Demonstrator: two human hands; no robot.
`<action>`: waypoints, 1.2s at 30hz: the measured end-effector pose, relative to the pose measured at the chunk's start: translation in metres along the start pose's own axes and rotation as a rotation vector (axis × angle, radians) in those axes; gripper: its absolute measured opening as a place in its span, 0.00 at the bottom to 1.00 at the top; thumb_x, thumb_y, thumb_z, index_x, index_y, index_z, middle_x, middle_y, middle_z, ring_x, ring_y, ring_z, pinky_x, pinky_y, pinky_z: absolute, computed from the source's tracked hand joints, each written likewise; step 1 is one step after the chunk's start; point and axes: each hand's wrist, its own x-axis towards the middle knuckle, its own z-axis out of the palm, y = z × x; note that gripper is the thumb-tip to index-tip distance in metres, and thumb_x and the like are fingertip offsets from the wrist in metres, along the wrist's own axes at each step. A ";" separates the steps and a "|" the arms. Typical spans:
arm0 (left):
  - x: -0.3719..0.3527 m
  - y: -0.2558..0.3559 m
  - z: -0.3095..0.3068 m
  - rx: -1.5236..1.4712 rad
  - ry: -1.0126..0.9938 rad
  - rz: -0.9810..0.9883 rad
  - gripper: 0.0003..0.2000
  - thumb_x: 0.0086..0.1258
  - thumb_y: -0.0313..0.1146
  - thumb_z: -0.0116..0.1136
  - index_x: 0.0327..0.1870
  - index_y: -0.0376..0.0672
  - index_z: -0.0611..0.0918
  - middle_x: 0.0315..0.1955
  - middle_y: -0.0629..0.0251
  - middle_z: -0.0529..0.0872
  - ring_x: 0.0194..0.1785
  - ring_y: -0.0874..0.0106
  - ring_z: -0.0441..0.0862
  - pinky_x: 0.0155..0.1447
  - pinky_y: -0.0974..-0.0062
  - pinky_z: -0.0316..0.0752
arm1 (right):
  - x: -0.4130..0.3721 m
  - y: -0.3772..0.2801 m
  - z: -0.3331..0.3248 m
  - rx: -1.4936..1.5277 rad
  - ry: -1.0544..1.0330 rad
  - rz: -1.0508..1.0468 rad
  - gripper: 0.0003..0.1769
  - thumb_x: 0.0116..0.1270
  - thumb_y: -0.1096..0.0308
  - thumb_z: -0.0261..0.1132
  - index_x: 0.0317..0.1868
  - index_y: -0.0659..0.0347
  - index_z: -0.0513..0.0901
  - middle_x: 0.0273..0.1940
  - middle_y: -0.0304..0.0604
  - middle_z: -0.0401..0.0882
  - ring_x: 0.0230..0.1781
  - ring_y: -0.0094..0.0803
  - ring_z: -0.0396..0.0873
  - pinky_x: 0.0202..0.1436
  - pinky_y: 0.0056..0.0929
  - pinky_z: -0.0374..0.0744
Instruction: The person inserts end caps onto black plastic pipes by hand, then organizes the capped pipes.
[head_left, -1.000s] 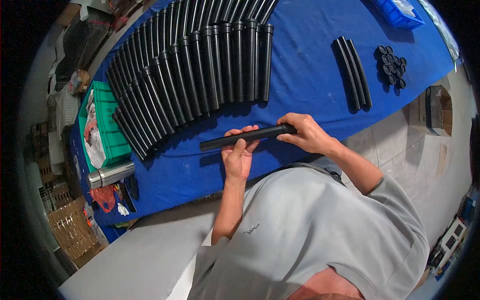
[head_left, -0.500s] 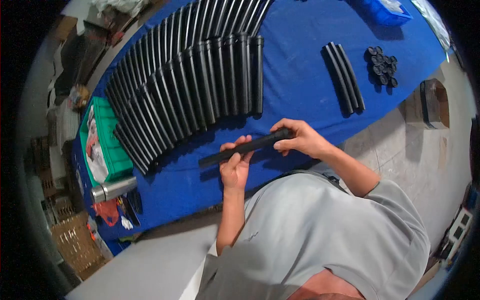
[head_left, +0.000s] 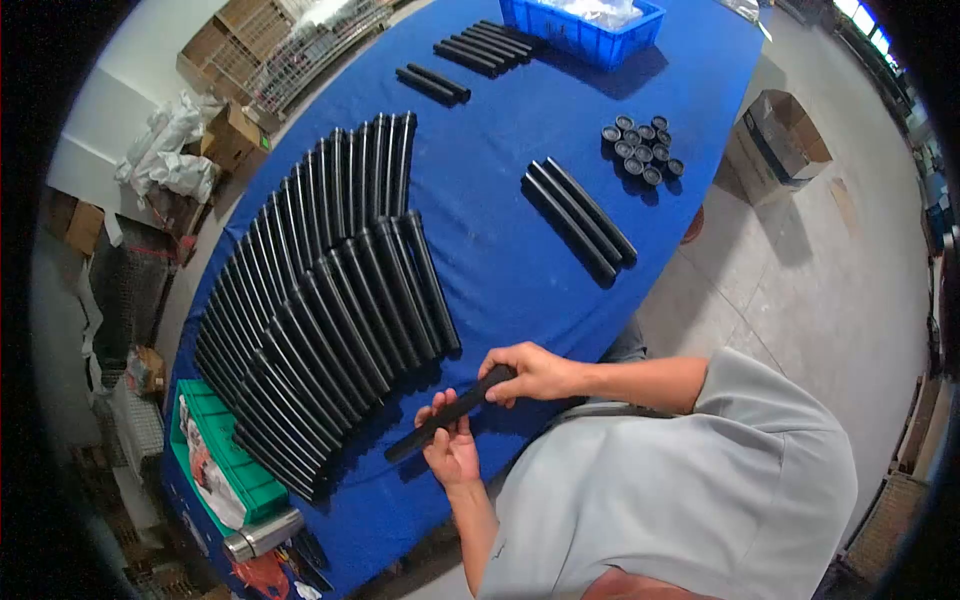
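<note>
Blue cloth desk (head_left: 500, 250), pale bare floor beyond. Black tube (head_left: 445, 415) tilted steeper than a second ago, off the cloth; judged not finished, not yet laid down. Right hand (head_left: 535, 373) fingers clamped over upper end; left hand (head_left: 450, 450) fingers closed round lower half. Matte, rigid, round-section. Beyond fingertips: rows of like tubes (head_left: 330, 300); farther off, small round caps (head_left: 640, 150).
</note>
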 end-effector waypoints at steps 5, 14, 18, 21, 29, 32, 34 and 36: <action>-0.003 0.003 -0.022 -0.058 0.001 -0.012 0.19 0.68 0.22 0.67 0.59 0.45 0.79 0.62 0.48 0.82 0.69 0.48 0.77 0.72 0.45 0.76 | -0.008 -0.014 -0.005 -0.590 0.029 -0.435 0.21 0.67 0.68 0.73 0.57 0.64 0.78 0.38 0.45 0.82 0.36 0.38 0.84 0.41 0.37 0.82; -0.006 -0.002 -0.018 0.002 0.028 0.042 0.18 0.69 0.23 0.67 0.59 0.44 0.79 0.60 0.49 0.84 0.67 0.49 0.79 0.68 0.49 0.81 | -0.007 -0.014 -0.003 -0.614 -0.036 -0.378 0.18 0.65 0.66 0.71 0.52 0.64 0.79 0.39 0.52 0.79 0.39 0.51 0.81 0.43 0.47 0.78; -0.008 -0.003 -0.015 0.018 0.029 0.046 0.19 0.69 0.23 0.67 0.59 0.44 0.79 0.60 0.49 0.84 0.67 0.50 0.80 0.68 0.51 0.81 | -0.004 -0.011 -0.003 -0.632 -0.022 -0.346 0.19 0.66 0.65 0.71 0.53 0.64 0.80 0.38 0.52 0.80 0.38 0.50 0.81 0.43 0.46 0.77; -0.003 -0.002 -0.019 0.025 -0.023 0.034 0.20 0.70 0.24 0.66 0.62 0.45 0.78 0.61 0.50 0.83 0.68 0.50 0.78 0.70 0.50 0.79 | -0.002 -0.009 -0.007 -0.672 -0.021 -0.422 0.18 0.67 0.64 0.72 0.53 0.63 0.81 0.38 0.49 0.80 0.32 0.42 0.81 0.36 0.40 0.78; -0.007 0.000 -0.028 0.025 -0.014 -0.036 0.23 0.66 0.32 0.73 0.62 0.46 0.79 0.59 0.50 0.85 0.68 0.48 0.79 0.68 0.45 0.79 | -0.014 -0.016 -0.006 -0.542 -0.109 -0.164 0.24 0.63 0.59 0.75 0.53 0.68 0.82 0.37 0.54 0.86 0.38 0.43 0.86 0.43 0.39 0.82; -0.006 -0.003 -0.021 -0.003 -0.041 -0.017 0.19 0.68 0.35 0.71 0.58 0.45 0.80 0.57 0.51 0.86 0.66 0.49 0.80 0.68 0.44 0.79 | -0.015 -0.006 -0.003 -0.686 -0.088 -0.429 0.22 0.64 0.61 0.74 0.54 0.64 0.80 0.41 0.51 0.82 0.38 0.49 0.83 0.41 0.44 0.80; -0.008 -0.004 -0.021 -0.010 -0.045 -0.017 0.18 0.68 0.35 0.71 0.56 0.45 0.80 0.57 0.51 0.86 0.66 0.49 0.80 0.68 0.44 0.79 | -0.016 -0.007 0.000 -0.710 -0.087 -0.440 0.18 0.67 0.64 0.71 0.52 0.64 0.80 0.39 0.51 0.80 0.37 0.51 0.81 0.40 0.47 0.79; -0.008 -0.002 -0.025 0.013 -0.036 -0.026 0.18 0.68 0.36 0.72 0.55 0.45 0.80 0.57 0.51 0.86 0.66 0.50 0.80 0.69 0.43 0.77 | -0.013 -0.002 0.000 -0.710 -0.070 -0.479 0.18 0.67 0.64 0.71 0.52 0.64 0.80 0.39 0.51 0.81 0.37 0.50 0.82 0.41 0.46 0.79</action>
